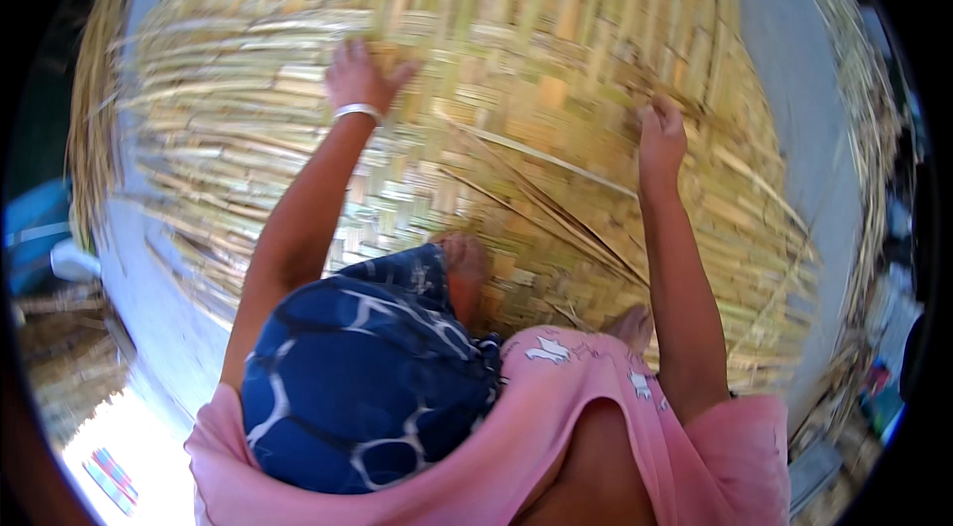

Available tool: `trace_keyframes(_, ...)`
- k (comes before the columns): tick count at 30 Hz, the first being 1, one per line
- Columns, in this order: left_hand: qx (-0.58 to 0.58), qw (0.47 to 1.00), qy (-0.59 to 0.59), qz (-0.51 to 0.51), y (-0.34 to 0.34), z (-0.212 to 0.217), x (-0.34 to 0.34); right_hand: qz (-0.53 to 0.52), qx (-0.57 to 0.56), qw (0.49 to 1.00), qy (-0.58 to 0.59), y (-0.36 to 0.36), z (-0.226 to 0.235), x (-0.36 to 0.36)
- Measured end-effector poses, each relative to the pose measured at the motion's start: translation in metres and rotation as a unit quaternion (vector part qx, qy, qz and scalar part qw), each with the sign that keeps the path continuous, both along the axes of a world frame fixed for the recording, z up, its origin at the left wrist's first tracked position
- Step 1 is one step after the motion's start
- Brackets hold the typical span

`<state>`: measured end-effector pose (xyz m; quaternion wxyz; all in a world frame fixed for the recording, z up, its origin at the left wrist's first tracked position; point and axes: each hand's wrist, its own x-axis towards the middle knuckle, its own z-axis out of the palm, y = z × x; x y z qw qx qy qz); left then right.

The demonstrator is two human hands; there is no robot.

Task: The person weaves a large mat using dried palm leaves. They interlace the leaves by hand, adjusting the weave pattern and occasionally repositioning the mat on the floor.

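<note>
A large woven mat of pale yellow-green split bamboo (516, 94) spreads under me, its long strip ends fanning out loose at the sides. My left hand (362, 79), with a white band at the wrist, lies flat on the weave, fingers spread. Farther right, my right hand (662, 134) is closed, pinching what looks like a thin brownish bamboo strip (700, 114); motion blur smears its fingertips. Several loose narrow strips (556, 208) lie slantwise across the mat between my hands and my feet.
My bare feet (465, 263) rest on the mat, close below the weave's middle. Grey floor (799, 69) borders the mat. Bundles of long dry strips lie at the left (97, 99) and right (864, 99) edges. A blue object (38, 228) stands at far left.
</note>
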<state>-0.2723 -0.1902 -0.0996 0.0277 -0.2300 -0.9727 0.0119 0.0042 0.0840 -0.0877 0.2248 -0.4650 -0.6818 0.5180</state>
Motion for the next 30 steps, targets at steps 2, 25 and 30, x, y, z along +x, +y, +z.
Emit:
trace_keyframes(2,0.006,0.999,-0.047,0.013,0.005,0.008,-0.002,-0.147,-0.166,0.966,0.133,0.019,-0.01,0.017)
trace_keyframes(25,-0.164,0.922,-0.066,-0.345,0.167,0.038,0.098,-0.066,-0.331,0.927,0.163,0.068,0.001,0.009)
trace_keyframes(30,-0.213,0.899,-0.09,-0.372,0.168,0.046,0.096,-0.103,-0.304,0.937,0.137,0.041,0.01,0.017)
